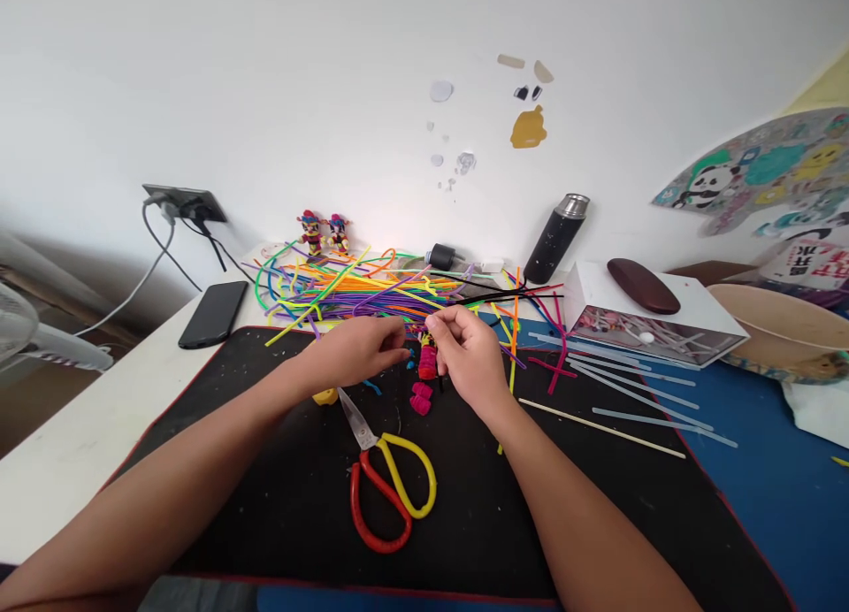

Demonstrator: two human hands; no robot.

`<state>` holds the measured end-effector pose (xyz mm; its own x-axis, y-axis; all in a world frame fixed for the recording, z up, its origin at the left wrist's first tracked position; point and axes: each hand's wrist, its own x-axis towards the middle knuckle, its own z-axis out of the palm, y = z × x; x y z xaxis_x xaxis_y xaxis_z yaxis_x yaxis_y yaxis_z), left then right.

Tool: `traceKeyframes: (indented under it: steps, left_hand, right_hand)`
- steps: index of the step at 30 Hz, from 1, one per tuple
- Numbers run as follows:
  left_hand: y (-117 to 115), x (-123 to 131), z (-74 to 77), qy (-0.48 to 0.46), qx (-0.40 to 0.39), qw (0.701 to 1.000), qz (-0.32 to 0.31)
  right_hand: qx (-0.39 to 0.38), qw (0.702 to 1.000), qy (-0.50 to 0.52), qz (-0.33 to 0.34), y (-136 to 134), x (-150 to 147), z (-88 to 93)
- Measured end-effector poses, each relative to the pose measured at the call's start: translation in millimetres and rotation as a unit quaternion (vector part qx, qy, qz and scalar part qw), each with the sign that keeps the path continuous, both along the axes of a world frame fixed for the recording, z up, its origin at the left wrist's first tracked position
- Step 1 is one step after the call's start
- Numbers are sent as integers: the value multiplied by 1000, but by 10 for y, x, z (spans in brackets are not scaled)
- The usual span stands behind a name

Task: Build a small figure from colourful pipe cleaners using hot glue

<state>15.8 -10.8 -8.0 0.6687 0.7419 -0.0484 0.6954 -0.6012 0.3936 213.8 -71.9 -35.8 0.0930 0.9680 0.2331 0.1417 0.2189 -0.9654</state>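
My left hand (355, 351) and my right hand (468, 351) meet over a black mat (279, 497). Between their fingertips is a small pipe-cleaner figure (428, 357) in red, yellow and pink; both hands pinch it. A loose pink coiled piece (420, 398) lies just below it on the mat. Behind the hands lies a heap of coloured pipe cleaners (358, 289). Scissors (385, 475) with one red and one yellow handle lie on the mat below the hands, blades pointing toward my left hand.
Two finished small figures (324, 232) stand by the wall. A black phone (213, 313) lies at the left, a black flask (555, 238) at the back. A white box (653, 316) with a dark case, clear sticks (630, 378) and a wooden skewer (600, 428) lie to the right.
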Motion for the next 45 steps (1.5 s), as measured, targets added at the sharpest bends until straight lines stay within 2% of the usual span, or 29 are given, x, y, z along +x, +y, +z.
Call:
traceKeyframes:
  steps: [9,15,21,26,29,37,41,45]
  left_hand:
    - [10,34,-47,5,-35,999,-17]
    - [30,22,-45,13,-16,1000,-13]
    - [-55,68,-22,29,-38,996,-75]
    - [-86,94,-55,38,-39,994,-94]
    - [-63,74,-61,44,-42,994,-91]
    - [38,-16,41,19,-23,999,-37]
    - [7,17,-22,45,-23,996,-72]
    - [-84,88,-96,21,-43,991,-123]
  right_hand:
    - [8,1000,20,2,-40,-23,29]
    - [22,998,61,-5,-26,9,53]
    - [20,995,93,-10,5,13,55]
    - [25,995,94,-5,-6,4,50]
    - [23,995,92,-3,-2,7,44]
    - [28,994,105,-21,10,40,84]
    - [26,994,102,-26,17,49,91]
    - [26,996,86,-21,19,44,69]
